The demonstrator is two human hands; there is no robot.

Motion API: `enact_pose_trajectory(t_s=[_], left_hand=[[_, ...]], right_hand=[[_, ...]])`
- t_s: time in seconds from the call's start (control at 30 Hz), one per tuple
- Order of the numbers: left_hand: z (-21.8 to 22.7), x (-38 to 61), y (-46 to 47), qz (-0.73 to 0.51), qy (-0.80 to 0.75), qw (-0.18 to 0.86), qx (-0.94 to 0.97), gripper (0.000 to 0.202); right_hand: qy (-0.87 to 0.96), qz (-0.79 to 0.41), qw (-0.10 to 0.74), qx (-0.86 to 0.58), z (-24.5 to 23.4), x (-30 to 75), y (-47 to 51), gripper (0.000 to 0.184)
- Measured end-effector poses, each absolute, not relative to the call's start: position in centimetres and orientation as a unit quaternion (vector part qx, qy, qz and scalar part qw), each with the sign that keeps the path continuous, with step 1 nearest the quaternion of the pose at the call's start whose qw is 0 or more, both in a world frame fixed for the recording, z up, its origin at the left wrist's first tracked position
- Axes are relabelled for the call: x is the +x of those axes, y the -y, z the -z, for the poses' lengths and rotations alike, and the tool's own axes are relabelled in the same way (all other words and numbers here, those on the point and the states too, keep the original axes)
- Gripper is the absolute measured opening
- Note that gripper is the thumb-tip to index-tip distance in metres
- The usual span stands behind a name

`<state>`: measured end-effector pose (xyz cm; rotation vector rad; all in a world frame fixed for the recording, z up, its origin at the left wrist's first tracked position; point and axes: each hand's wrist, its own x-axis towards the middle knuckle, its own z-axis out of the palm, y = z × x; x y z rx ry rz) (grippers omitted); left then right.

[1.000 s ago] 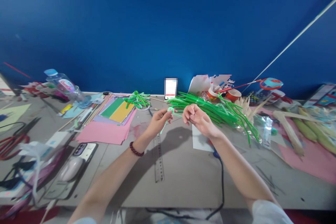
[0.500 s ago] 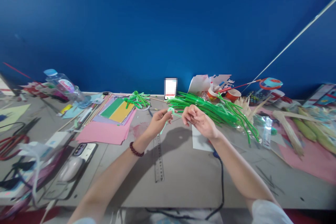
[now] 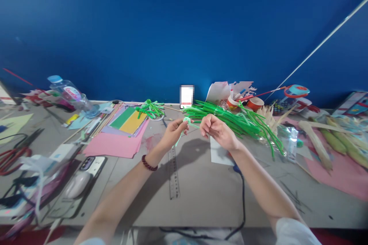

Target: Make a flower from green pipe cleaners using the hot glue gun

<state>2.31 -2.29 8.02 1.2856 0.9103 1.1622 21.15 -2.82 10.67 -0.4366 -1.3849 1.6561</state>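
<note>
My left hand (image 3: 174, 133) is closed, thumb and fingers pinching a light green pipe cleaner (image 3: 186, 120) that is wound into a small coil. One strand hangs below the fingers, and another stretches right toward my right hand (image 3: 217, 131). The right fingers are curled together around that strand's far end; the exact grip is partly hidden. Both hands are raised over the desk. Beneath them lies a clear ruler (image 3: 173, 174). Just behind my right hand rests a bundle of bright green pipe cleaners (image 3: 221, 116), and green twisted pieces (image 3: 151, 109) sit to the left in a shallow dish.
Coloured sheets (image 3: 115, 144) lie at left, near a phone (image 3: 93, 165) and a mouse (image 3: 78, 184). A plastic bottle (image 3: 70, 92) leans farther back. A white phone screen (image 3: 187, 96) stands against the blue wall. Paper cups (image 3: 255, 103) and corn husks (image 3: 339, 139) are at right; a dark cable (image 3: 243, 199) crosses the front.
Very little differs. My right fingers have shifted slightly, while my left hand keeps its pinch on the coiled pipe cleaner.
</note>
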Motion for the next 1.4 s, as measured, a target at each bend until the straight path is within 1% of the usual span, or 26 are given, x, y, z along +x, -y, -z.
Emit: enact_pose_trajectory(t_s=[0.1, 0.2, 0.37, 0.47, 0.57, 0.67, 0.77, 0.83, 0.9, 1.0, 1.07, 1.17, 1.3, 1.4], left_hand=[[-8.2, 2.3, 2.4, -0.497, -0.382, 0.559, 0.543, 0.037], [-8.4, 2.3, 2.5, -0.496, -0.385, 0.551, 0.55, 0.038], [-8.7, 2.4, 2.7, -0.488, -0.397, 0.536, 0.563, 0.039], [-8.8, 2.4, 2.7, -0.489, -0.393, 0.526, 0.574, 0.037], [-8.7, 2.3, 2.6, -0.489, -0.383, 0.524, 0.583, 0.035], [-8.1, 2.5, 2.4, -0.489, -0.366, 0.527, 0.591, 0.035], [-7.6, 2.7, 2.4, -0.48, -0.355, 0.534, 0.599, 0.035], [-7.6, 2.8, 2.5, -0.476, -0.352, 0.539, 0.599, 0.036], [-7.9, 2.9, 2.7, -0.473, -0.353, 0.541, 0.599, 0.037], [-8.4, 3.1, 3.0, -0.464, -0.355, 0.542, 0.604, 0.039], [-8.5, 3.1, 3.2, -0.458, -0.353, 0.547, 0.606, 0.04], [-8.2, 3.3, 3.3, -0.452, -0.349, 0.56, 0.6, 0.04], [-7.7, 3.5, 3.5, -0.446, -0.342, 0.596, 0.573, 0.041], [-7.6, 3.6, 3.6, -0.431, -0.332, 0.642, 0.54, 0.044]], right_hand=[[0.552, -0.645, 0.485, -0.212, -11.0, 21.5, 2.6, 0.014], [0.572, -0.583, 0.502, -0.285, -10.9, 22.1, 1.9, 0.017], [0.645, -0.391, 0.459, -0.469, -9.3, 23.3, -0.1, 0.023], [0.686, -0.328, 0.416, -0.499, -8.7, 23.5, -0.7, 0.028], [0.721, -0.298, 0.394, -0.486, -9.0, 23.1, -0.4, 0.031], [0.742, -0.315, 0.401, -0.435, -9.6, 22.0, 0.8, 0.025], [0.72, -0.405, 0.403, -0.394, -9.6, 20.9, 2.0, 0.032], [0.695, -0.446, 0.399, -0.399, -9.4, 20.5, 2.4, 0.036], [0.676, -0.455, 0.404, -0.416, -9.2, 20.3, 2.5, 0.032], [0.67, -0.434, 0.426, -0.426, -9.4, 20.2, 2.5, 0.024], [0.672, -0.427, 0.429, -0.428, -9.6, 20.2, 2.4, 0.022], [0.671, -0.44, 0.414, -0.429, -9.8, 20.4, 2.4, 0.022], [0.646, -0.493, 0.397, -0.426, -9.8, 20.5, 2.2, 0.025], [0.624, -0.526, 0.396, -0.421, -9.9, 20.5, 2.2, 0.032]])
